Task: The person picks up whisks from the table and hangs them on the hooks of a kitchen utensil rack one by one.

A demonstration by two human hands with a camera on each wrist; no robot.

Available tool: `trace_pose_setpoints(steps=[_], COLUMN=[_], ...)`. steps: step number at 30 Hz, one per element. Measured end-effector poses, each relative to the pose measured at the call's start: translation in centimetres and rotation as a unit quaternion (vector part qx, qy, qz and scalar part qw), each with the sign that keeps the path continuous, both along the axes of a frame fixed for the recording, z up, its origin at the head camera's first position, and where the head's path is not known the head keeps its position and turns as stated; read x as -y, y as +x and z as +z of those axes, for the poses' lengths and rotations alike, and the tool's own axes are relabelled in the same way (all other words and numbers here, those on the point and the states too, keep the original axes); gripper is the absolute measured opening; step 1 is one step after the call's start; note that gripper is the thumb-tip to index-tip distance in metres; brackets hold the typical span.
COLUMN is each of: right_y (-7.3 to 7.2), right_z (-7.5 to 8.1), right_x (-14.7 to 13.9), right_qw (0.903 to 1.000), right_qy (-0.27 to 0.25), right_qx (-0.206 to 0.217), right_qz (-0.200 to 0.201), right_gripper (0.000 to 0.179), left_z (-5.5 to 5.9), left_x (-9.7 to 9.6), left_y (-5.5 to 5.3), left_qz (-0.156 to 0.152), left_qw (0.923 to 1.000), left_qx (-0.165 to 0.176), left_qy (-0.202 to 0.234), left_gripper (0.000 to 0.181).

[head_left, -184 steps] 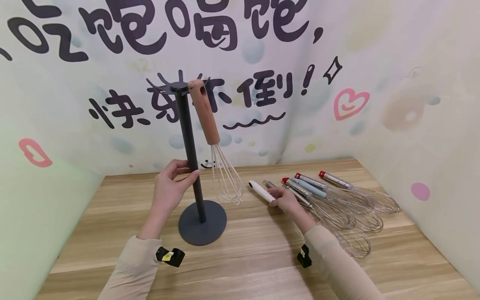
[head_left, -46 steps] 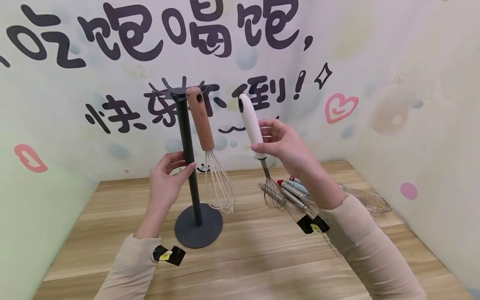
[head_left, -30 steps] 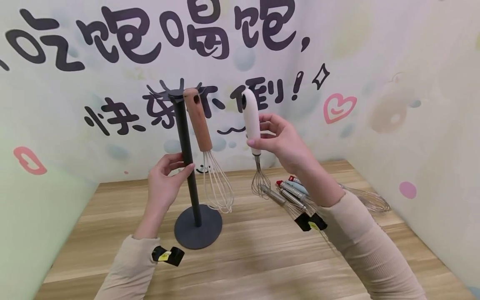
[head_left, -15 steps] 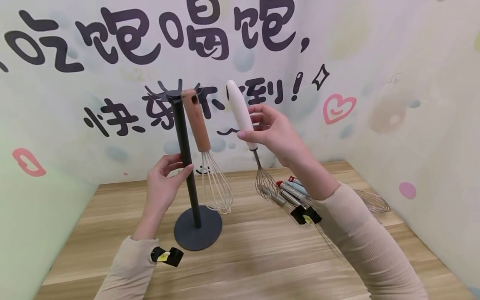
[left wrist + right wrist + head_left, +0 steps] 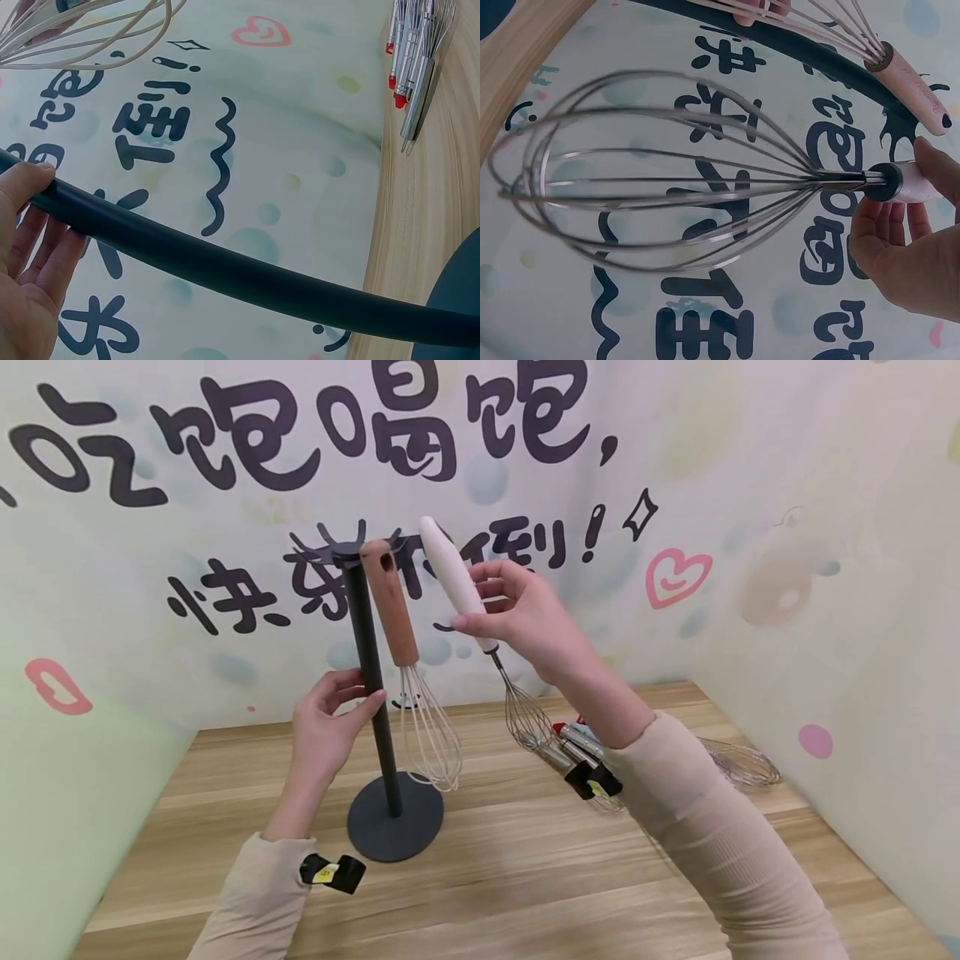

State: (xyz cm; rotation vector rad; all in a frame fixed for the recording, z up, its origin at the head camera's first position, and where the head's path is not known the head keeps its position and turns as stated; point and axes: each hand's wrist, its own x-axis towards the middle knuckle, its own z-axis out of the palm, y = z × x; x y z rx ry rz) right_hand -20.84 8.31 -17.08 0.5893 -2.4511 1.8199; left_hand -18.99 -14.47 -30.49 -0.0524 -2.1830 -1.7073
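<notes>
My left hand [image 5: 327,727] grips the dark post of an upright utensil stand [image 5: 366,643], thumb on one side and fingers on the other. Hooks fan out at its top, and a whisk with a wooden handle [image 5: 392,606] hangs there with pale wires. To the right of it, my right hand [image 5: 525,614] pinches the white handle of a wire whisk [image 5: 453,568] in the air. That whisk leans, handle top toward the stand and wire loops down to the right. In the right wrist view, its steel wires [image 5: 667,187] fill the middle, apart from the stand.
Several more whisks [image 5: 577,745] lie in a pile at the right of the wooden table [image 5: 480,877], partly hidden behind my right arm. The stand's round base [image 5: 395,827] sits on the table. A printed wall [image 5: 247,527] rises close behind.
My right hand picked the white-handled whisk up from the table and raised it. Lately it has moved left toward the stand, the handle tilting left. My left hand keeps its hold on the post.
</notes>
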Motion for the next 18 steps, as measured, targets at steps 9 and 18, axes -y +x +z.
trace_pose_setpoints(steps=[9,18], right_y=[-0.4,-0.7], right_z=[0.0,0.0], right_x=[0.7,1.1], right_qw=[1.0000,1.0000], right_qy=[-0.002,-0.005], right_qx=[-0.006,-0.006], right_qz=[0.001,0.001], right_gripper=[0.051,0.049], left_z=[0.0,-0.1], left_x=[0.1,0.2], left_y=[0.1,-0.1], left_qz=[-0.004,-0.013], left_qw=[1.0000,0.9999], left_qx=[0.005,-0.004], left_qy=[0.003,0.009], left_gripper=[0.036,0.036])
